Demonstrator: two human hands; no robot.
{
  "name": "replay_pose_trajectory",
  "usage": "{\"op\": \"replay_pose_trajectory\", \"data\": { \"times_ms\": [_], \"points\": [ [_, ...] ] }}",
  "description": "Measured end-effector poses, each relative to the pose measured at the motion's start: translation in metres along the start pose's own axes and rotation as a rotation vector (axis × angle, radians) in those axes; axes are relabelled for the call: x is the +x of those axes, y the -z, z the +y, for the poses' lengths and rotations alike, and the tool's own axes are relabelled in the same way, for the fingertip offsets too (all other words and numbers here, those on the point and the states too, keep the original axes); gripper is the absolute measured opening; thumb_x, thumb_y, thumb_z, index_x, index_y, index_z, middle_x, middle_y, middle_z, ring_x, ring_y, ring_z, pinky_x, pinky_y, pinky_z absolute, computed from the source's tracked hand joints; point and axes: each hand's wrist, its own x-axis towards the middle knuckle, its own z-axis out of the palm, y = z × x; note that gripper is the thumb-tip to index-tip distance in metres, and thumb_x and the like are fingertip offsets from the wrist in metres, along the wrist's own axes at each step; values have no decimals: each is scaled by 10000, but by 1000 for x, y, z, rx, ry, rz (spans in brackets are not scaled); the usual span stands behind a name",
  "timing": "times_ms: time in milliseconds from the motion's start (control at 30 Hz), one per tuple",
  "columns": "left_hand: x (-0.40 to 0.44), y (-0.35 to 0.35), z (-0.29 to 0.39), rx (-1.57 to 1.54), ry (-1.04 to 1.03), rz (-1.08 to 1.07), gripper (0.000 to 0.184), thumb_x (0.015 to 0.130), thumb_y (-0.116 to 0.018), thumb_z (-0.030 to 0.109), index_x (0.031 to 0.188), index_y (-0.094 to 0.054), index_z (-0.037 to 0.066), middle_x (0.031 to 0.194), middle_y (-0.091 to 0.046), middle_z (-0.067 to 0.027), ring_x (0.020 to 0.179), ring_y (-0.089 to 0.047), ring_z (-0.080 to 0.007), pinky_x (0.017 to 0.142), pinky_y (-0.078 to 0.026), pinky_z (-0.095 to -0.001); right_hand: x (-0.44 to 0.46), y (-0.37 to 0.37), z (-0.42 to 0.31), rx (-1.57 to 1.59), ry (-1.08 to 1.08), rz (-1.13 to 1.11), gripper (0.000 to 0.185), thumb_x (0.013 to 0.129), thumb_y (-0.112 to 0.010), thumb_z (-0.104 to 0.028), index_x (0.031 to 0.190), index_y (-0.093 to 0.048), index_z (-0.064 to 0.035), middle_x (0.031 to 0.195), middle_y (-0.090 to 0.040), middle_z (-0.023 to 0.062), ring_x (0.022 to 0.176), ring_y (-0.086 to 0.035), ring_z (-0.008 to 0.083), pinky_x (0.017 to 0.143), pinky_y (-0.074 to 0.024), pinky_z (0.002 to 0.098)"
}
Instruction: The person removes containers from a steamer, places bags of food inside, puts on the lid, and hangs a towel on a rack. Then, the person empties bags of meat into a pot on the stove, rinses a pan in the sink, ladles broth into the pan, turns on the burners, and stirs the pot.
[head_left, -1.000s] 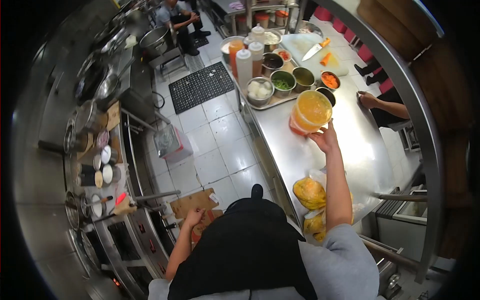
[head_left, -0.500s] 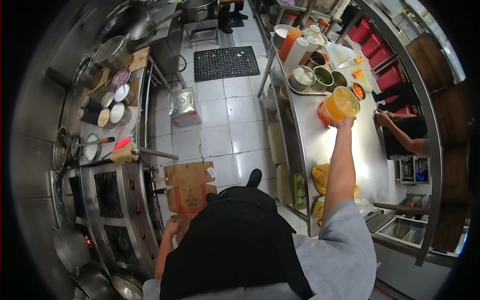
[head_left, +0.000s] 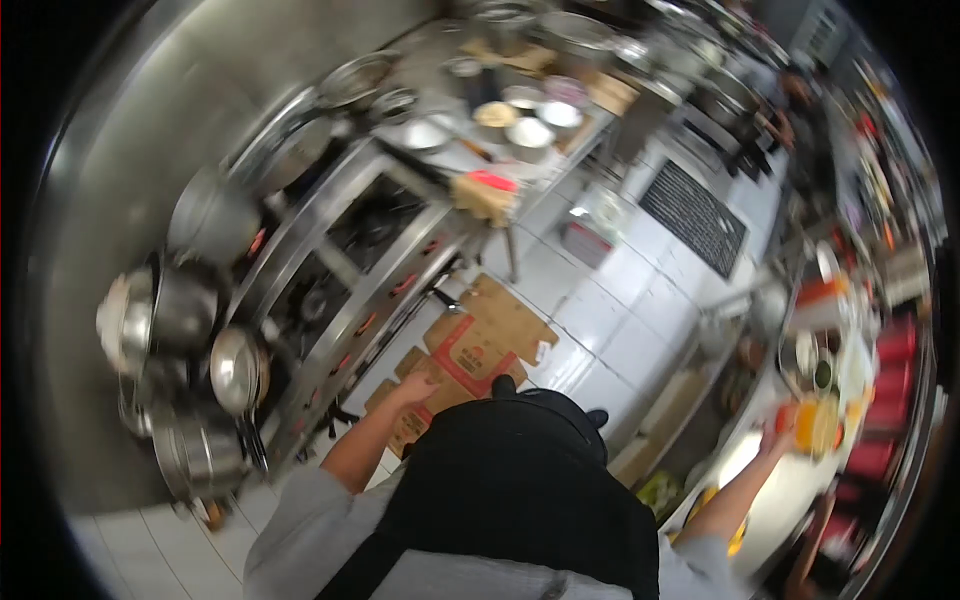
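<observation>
My right hand (head_left: 774, 440) reaches out over the steel counter (head_left: 775, 490) at the right. Its fingers are at the side of a clear plastic container of orange liquid (head_left: 818, 428) and look closed on it, though motion blurs them. Something red (head_left: 787, 414) shows right beside that container. My left hand (head_left: 416, 386) hangs low in front of me with nothing in it, fingers loosely apart. Below it, flattened cardboard (head_left: 478, 350) with red print lies on the floor.
A stove (head_left: 345, 235) runs along the left, with pots (head_left: 205, 445) and a pan (head_left: 238, 370) near it. Bowls (head_left: 530, 138) stand on the table beyond. A square tin (head_left: 590, 232) and black mat (head_left: 693, 217) are on the floor. Another person (head_left: 800, 115) is far back.
My view has swung left and tilted, so the stove fills more of it and the counter has slid to the lower right. My left arm shows more fully. My right hand remains at the container.
</observation>
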Motion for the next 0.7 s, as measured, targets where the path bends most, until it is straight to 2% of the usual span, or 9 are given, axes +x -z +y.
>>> {"op": "replay_pose_trajectory", "data": {
  "times_ms": [33, 67, 133, 200, 233, 267, 333, 433, 700],
  "points": [
    [-7, -2, 5, -17, -13, 20, 372, 895, -670, 362, 854, -724, -3, 871, -703, -244, 863, -683, -402, 794, -530, -486, 0, -1, 32, -159, 81, 53, 612, 1001, -555, -461, 1468, -438, -84, 1533, -389, 154, 1451, -328, 292, 1038, -476, 582],
    [-12, -2, 5, -34, -25, 35, 367, 894, -668, 371, 863, -731, 10, 879, -704, -240, 864, -681, -403, 792, -530, -486, -25, -41, 54, -92, -129, 242, 481, 1016, -554, -436, 1364, -526, -103, 1373, -532, 136, 1312, -490, 290, 986, -520, 537],
    [-15, -10, -12, -2, -23, -76, 390, 913, -632, 374, 1012, -725, 8, 1026, -715, -221, 970, -685, -374, 847, -538, -476, -75, -77, 121, -103, -312, -434, 298, 1038, -533, -380, 1107, -625, -104, 1030, -671, 64, 951, -665, 251, 799, -570, 408],
    [-34, -17, -17, 48, -11, -42, 441, 923, -599, 415, 1021, -725, 4, 973, -720, -229, 908, -695, -378, 806, -547, -480, -99, -120, 207, -249, -671, -809, 397, 1002, -581, -440, 1182, -629, -89, 1127, -683, 123, 952, -682, 289, 834, -572, 438],
    [-51, -13, -15, -46, 58, -25, 444, 921, -591, 414, 1029, -725, 5, 961, -719, -232, 895, -696, -380, 795, -548, -479, -148, -157, 225, -702, -643, -676, 541, 993, -574, -449, 1370, -550, -61, 1259, -619, 207, 941, -656, 310, 833, -559, 454],
    [-70, -3, -7, -139, 112, -13, 447, 920, -583, 413, 1036, -725, 5, 949, -719, -235, 881, -697, -381, 784, -549, -479, -166, -174, 246, -872, -688, -873, 536, 973, -609, -381, 1399, -531, -64, 1198, -599, 171, 904, -658, 265, 775, -571, 434],
    [-88, -9, -17, -193, 220, 1, 449, 914, -581, 420, 1050, -726, 17, 930, -717, -241, 842, -696, -383, 747, -551, -478, -202, -225, 264, -1327, -603, -1269, 502, 963, -637, -376, 1342, -583, -51, 1068, -601, 100, 799, -575, 197, 742, -548, 385],
    [-84, -61, -68, -132, 426, 16, 444, 902, -591, 432, 1050, -732, 38, 915, -715, -245, 790, -695, -381, 698, -556, -475, -155, -238, 308, -1173, 26, -2066, 578, 958, -655, -429, 1339, -569, -3, 1196, -634, 132, 1031, -653, 272, 783, -562, 398],
    [-136, -94, -76, -540, 757, 236, 415, 868, -584, 405, 954, -756, 37, 916, -724, -232, 790, -712, -356, 705, -581, -460, -226, -438, 374, -1512, -672, -1639, 553, 985, -619, -360, 1380, -516, 14, 1256, -602, 169, 1078, -641, 310, 815, -575, 415]
  ]
}}
